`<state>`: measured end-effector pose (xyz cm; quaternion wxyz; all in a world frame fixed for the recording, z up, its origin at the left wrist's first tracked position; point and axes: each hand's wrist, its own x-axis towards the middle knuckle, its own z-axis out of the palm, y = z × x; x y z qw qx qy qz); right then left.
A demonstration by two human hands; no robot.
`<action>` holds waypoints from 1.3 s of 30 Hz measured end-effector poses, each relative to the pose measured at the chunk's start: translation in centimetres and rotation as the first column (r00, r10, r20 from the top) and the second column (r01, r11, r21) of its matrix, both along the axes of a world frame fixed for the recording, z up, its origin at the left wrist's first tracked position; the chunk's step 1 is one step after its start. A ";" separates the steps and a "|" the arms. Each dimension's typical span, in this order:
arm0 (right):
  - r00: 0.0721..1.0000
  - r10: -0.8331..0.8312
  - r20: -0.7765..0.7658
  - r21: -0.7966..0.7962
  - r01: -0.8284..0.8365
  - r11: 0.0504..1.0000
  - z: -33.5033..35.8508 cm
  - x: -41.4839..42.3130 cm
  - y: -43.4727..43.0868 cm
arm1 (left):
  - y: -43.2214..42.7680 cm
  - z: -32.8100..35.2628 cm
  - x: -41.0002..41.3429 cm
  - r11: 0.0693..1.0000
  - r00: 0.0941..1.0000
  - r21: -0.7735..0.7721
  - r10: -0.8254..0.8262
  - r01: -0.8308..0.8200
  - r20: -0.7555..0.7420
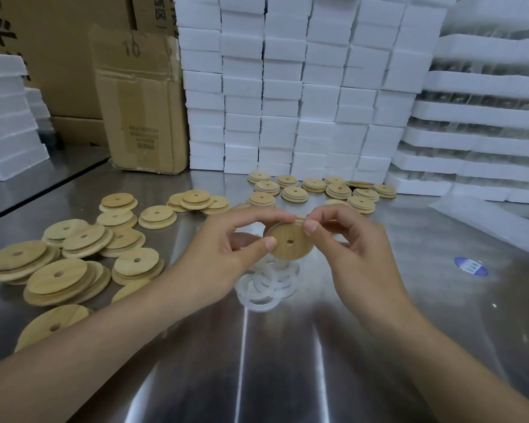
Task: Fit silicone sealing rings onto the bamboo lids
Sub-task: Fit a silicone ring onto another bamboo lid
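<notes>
A wall of stacked white foam blocks [287,87] and a worn brown cardboard box [141,111] are seen at the far side of a reflective steel desk [257,361]. A loose spread of bare round bamboo lids [58,270] is laid out at the near left. A smaller group of lids, apparently already ringed [318,187], is gathered at the far centre.

Above the middle of the desk, a single round bamboo lid with a centre hole [289,242] is held up on edge. Its left edge is taken in the grip of the left hand [226,245], thumb in front and fingers behind. Its upper rim is pinched by the right hand [358,248], where a thin translucent silicone ring [300,219], barely made out, appears to be worked on. A heap of clear silicone sealing rings [263,288] is left on the desk just below the hands, and a small blue oval sticker [470,266] is seen at the right.

The risk is judged to lie in the stretch. If the ring is released before it is seated all round, it may be twisted or sprung off. The lid could also be dropped if the left grip is loosened.
</notes>
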<state>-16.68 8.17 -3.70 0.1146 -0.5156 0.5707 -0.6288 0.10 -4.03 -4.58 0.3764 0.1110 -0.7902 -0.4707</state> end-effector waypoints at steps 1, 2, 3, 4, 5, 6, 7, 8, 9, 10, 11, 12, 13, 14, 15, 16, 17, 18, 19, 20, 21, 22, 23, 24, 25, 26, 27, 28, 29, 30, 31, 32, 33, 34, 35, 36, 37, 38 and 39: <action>1.000 0.008 0.022 -0.007 -0.008 1.000 0.0 0.0 -0.1 | -0.1 -0.1 0.0 1.000 1.000 0.009 0.010 -0.010 0.000; 0.999 0.014 0.034 -0.012 -0.013 1.000 0.1 -0.1 -0.2 | -0.2 -0.1 0.0 0.999 1.000 0.032 0.027 -0.026 -0.006; 0.999 0.020 0.040 -0.013 -0.020 1.000 0.1 -0.2 -0.3 | -0.3 -0.2 -0.1 0.997 0.999 0.061 0.048 -0.047 -0.015; 0.998 0.032 0.049 -0.006 -0.032 0.999 0.2 -0.2 -0.5 | -0.4 -0.3 -0.1 0.993 0.997 0.092 0.073 -0.070 -0.027; 0.997 0.051 0.063 0.006 -0.051 0.999 0.3 -0.3 -0.6 | -0.4 -0.3 -0.2 0.988 0.995 0.130 0.093 -0.087 -0.045; 0.993 0.076 0.085 0.023 -0.078 0.997 0.5 -0.5 -0.7 | -0.4 -0.3 -0.2 0.980 0.992 0.179 0.104 -0.091 -0.068; 0.989 0.101 0.106 0.042 -0.106 0.993 0.6 -0.6 -0.8 | -0.4 -0.2 -0.3 0.968 0.990 0.236 0.107 -0.082 -0.094; 0.984 0.123 0.127 0.068 -0.132 0.989 0.7 -0.7 -0.8 | -0.4 -0.2 -0.3 0.953 0.988 0.297 0.103 -0.065 -0.115; 0.979 0.130 0.154 0.092 -0.146 0.985 0.7 -0.9 -0.8 | -0.4 -0.1 -0.3 0.934 0.987 0.356 0.091 -0.038 -0.131; 0.972 0.128 0.200 0.103 -0.150 0.983 0.7 -0.9 -0.9 | -0.4 -0.1 -0.2 0.911 0.987 0.413 0.068 -0.003 -0.143; 0.959 0.126 0.256 0.100 -0.155 0.983 0.6 -1.1 -0.9 | -0.4 -0.2 -0.2 0.887 0.988 0.460 0.038 0.035 -0.149; 0.941 0.125 0.314 0.092 -0.161 0.983 0.6 -1.1 -1.0 | -0.5 -0.3 -0.2 0.869 0.990 0.490 0.005 0.066 -0.143; 0.927 0.123 0.356 0.087 -0.164 0.983 0.5 -1.2 -1.1 | -0.5 -0.5 -0.2 0.859 0.991 0.504 -0.023 0.087 -0.131; 0.917 0.119 0.380 0.092 -0.166 0.982 0.4 -1.2 -1.2 | -0.5 -0.7 -0.3 0.854 0.992 0.511 -0.034 0.092 -0.122; 0.914 0.120 0.388 0.100 -0.172 0.980 0.3 -1.4 -1.2 | -0.4 -0.9 -0.3 0.851 0.992 0.517 -0.030 0.088 -0.120; 0.917 0.126 0.379 0.119 -0.183 0.976 0.2 -1.6 -1.2 | -0.4 -1.0 -0.4 0.848 0.992 0.524 -0.021 0.082 -0.121; 0.926 0.139 0.352 0.145 -0.200 0.969 0.1 -1.8 -1.1 | -0.3 -1.1 -0.4 0.845 0.992 0.529 -0.015 0.078 -0.123; 0.935 0.148 0.323 0.173 -0.212 0.962 0.1 -1.9 -1.0 | -0.3 -1.1 -0.4 0.845 0.992 0.530 -0.014 0.077 -0.122; 0.943 0.154 0.296 0.190 -0.216 0.958 0.1 -2.2 -0.9 | -0.3 -1.2 -0.3 0.850 0.994 0.521 -0.015 0.071 -0.112; 0.949 0.147 0.279 0.194 -0.206 0.959 0.2 -2.4 -0.9 | -0.4 -1.1 -0.4 0.865 0.996 0.500 -0.006 0.049 -0.088; 0.956 0.125 0.264 0.193 -0.179 0.965 0.2 -2.9 -0.9 | -0.4 -1.2 -0.4 0.888 0.998 0.461 0.024 0.002 -0.052; 0.964 0.082 0.251 0.193 -0.133 0.972 0.2 -3.4 -0.9 | -0.5 -1.2 -0.4 0.914 0.997 0.399 0.075 -0.065 -0.010; 0.973 0.027 0.228 0.201 -0.074 0.977 0.1 -4.1 -1.0 | -0.7 -1.4 -0.5 0.938 0.990 0.317 0.136 -0.139 0.030; 0.980 -0.034 0.196 0.228 -0.012 0.974 0.0 -4.8 -1.0 | -0.8 -1.5 -0.4 0.953 0.978 0.223 0.197 -0.207 0.066; 0.984 -0.090 0.156 0.273 0.045 0.961 -0.4 -5.5 -1.0 | -0.9 -1.7 -0.4 0.957 0.963 0.129 0.249 -0.260 0.101; 0.984 -0.143 0.104 0.334 0.101 0.937 -0.8 -6.2 -0.9 | -1.0 -1.9 -0.3 0.953 0.947 0.044 0.290 -0.298 0.135; 0.982 -0.188 0.026 0.399 0.162 0.902 -1.3 -6.7 -0.9 | -1.0 -2.1 -0.2 0.946 0.932 -0.029 0.324 -0.324 0.165; 0.972 -0.223 -0.076 0.454 0.233 0.860 -1.8 -7.1 -0.8 | -1.1 -2.3 -0.1 0.936 0.916 -0.090 0.353 -0.342 0.190; 0.953 -0.239 -0.188 0.483 0.302 0.822 -2.2 -7.4 -0.8 | -1.1 -2.4 0.0 0.925 0.902 -0.139 0.377 -0.354 0.209; 0.923 -0.242 -0.298 0.488 0.366 0.793 -2.4 -7.4 -0.8 | -1.1 -2.4 0.1 0.916 0.892 -0.179 0.394 -0.360 0.222; 0.888 -0.240 -0.392 0.473 0.419 0.775 -2.5 -7.2 -0.9 | -1.1 -2.4 0.2 0.909 0.885 -0.210 0.405 -0.361 0.229; 0.859 -0.243 -0.451 0.441 0.452 0.775 -2.6 -6.9 -1.0 | -1.1 -2.4 0.3 0.904 0.882 -0.233 0.409 -0.358 0.234; 0.842 -0.250 -0.478 0.402 0.463 0.790 -2.6 -6.6 -1.0 | -1.0 -2.4 0.4 0.901 0.880 -0.250 0.411 -0.354 0.239; 0.842 -0.255 -0.475 0.366 0.452 0.813 -2.7 -6.5 -1.1 | -1.0 -2.4 0.4 0.900 0.878 -0.260 0.412 -0.350 0.243; 0.855 -0.247 -0.456 0.343 0.425 0.838 -2.9 -6.4 -1.1 | -0.9 -2.4 0.4 0.899 0.877 -0.267 0.412 -0.348 0.246; 0.866 -0.228 -0.444 0.339 0.398 0.852 -3.0 -6.3 -1.1 | -0.9 -2.4 0.5 0.898 0.877 -0.274 0.413 -0.346 0.247; 0.867 -0.199 -0.457 0.360 0.384 0.850 -3.1 -6.2 -1.1 | -0.8 -2.4 0.5 0.897 0.876 -0.279 0.413 -0.344 0.248; 0.858 -0.156 -0.490 0.410 0.384 0.827 -3.1 -6.0 -1.1 | -0.8 -2.4 0.5 0.897 0.876 -0.282 0.411 -0.341 0.250; 0.843 -0.101 -0.528 0.484 0.397 0.780 -3.1 -5.9 -1.2 | -0.7 -2.4 0.5 0.899 0.878 -0.281 0.408 -0.337 0.251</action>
